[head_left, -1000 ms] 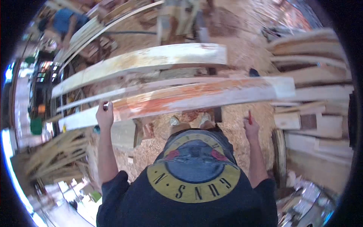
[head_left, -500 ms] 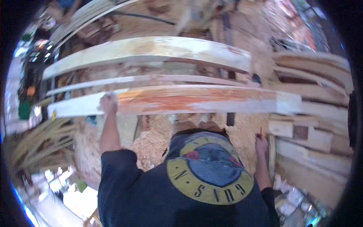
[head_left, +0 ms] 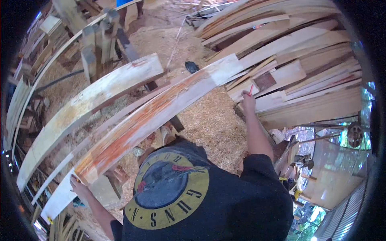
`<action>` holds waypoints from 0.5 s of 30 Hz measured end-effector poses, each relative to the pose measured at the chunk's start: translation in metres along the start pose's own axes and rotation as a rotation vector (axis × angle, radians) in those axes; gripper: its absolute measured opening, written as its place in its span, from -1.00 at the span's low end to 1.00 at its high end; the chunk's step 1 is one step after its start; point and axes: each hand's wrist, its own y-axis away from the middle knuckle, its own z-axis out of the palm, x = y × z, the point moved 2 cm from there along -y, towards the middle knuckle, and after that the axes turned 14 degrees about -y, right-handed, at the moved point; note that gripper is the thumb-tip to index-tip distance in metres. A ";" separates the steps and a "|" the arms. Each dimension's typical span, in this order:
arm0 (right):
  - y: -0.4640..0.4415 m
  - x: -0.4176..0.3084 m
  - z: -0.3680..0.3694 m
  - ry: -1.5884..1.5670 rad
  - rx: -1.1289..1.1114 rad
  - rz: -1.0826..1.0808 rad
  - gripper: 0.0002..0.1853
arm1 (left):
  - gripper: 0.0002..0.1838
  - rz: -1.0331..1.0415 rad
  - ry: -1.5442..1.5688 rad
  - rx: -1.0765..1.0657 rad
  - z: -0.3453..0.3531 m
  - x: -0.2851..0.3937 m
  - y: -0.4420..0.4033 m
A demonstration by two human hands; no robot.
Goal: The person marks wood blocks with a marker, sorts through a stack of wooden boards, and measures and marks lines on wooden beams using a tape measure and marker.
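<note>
My left hand (head_left: 81, 190) is at the near edge of a long board (head_left: 136, 130), close to its lower-left end. Its fingers are curled in, with a small dark and orange thing at their tips that I cannot make out. Pale at both ends, the board carries red-orange streaks along its middle. A small yellow thing (head_left: 50, 220) sits at its lower-left tip. Out to the right, my right hand (head_left: 249, 103) is closed on a thin red pencil (head_left: 251, 89), which points up beside the stacked planks (head_left: 289, 74).
A thick curved timber (head_left: 92, 96) and a narrow strip (head_left: 72, 152) lie beyond the board. Wood shavings (head_left: 213, 124) cover the ground. A dark oval thing (head_left: 191, 67) lies near the board's far end. Another person's leg (head_left: 140, 9) shows at the top.
My view has swung right, so the board now slants up to the right. My left hand remains at its left part. My right hand, still with the pencil, now reaches farther forward, by the planks.
</note>
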 end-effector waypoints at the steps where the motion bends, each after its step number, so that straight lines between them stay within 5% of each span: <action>1: -0.013 -0.004 0.005 -0.036 0.001 0.000 -0.64 | -0.37 0.002 0.015 0.002 0.006 0.000 0.014; 10: -0.112 -0.025 0.056 -0.329 -0.131 -0.019 -0.57 | -0.31 -0.043 -0.267 -0.100 0.014 0.066 0.084; 15: -0.138 -0.020 0.078 -0.256 -0.137 -0.095 -0.63 | -0.32 -0.083 -0.070 -0.100 0.018 0.047 0.076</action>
